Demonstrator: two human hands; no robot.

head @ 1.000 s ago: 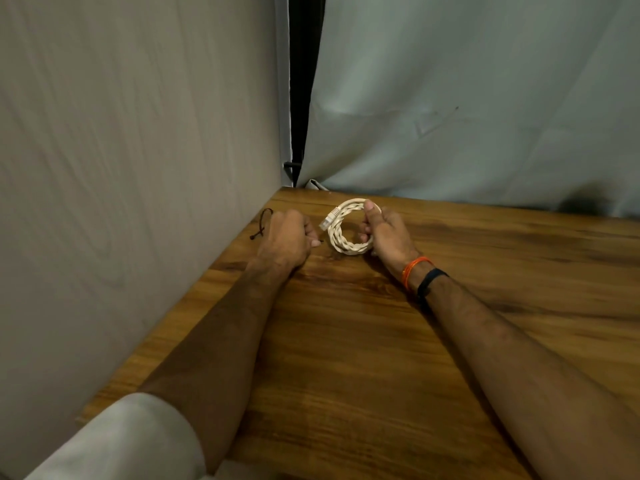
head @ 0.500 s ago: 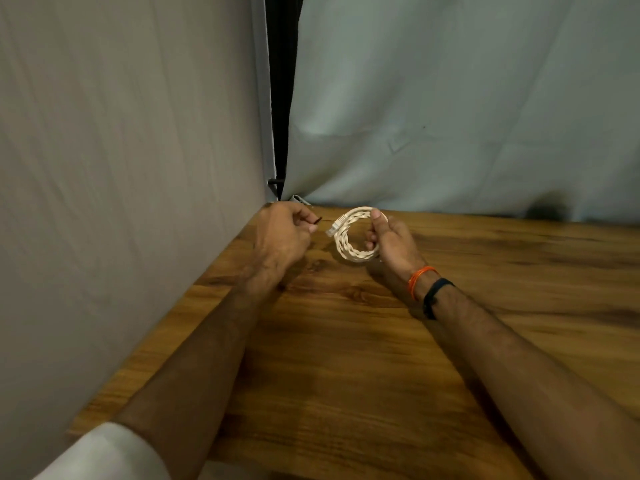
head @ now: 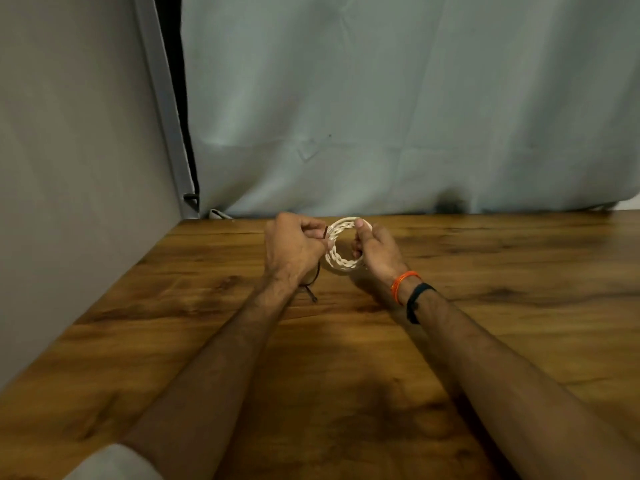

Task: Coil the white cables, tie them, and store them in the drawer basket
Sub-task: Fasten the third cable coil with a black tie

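A white braided cable (head: 341, 263) is wound into a small ring and held upright just above the wooden table (head: 346, 375). My right hand (head: 375, 249) grips the ring's right side, thumb on top. My left hand (head: 294, 249) is curled against the ring's left side and pinches a thin dark tie (head: 313, 289), one end of which shows at my fingertips by the cable's connector. The rest of the tie hangs below my left wrist down to the table. No drawer or basket is in view.
A pale wall panel (head: 76, 202) closes the table's left side. A grey-green curtain (head: 398, 116) hangs behind the back edge, with a dark gap (head: 175, 98) between them. Bare wood stretches to the right and towards me.
My left hand picked the dark tie off the table near the wall and brought it to the coil's left side. The right hand lifted and kept holding the coil. The view shifted left.
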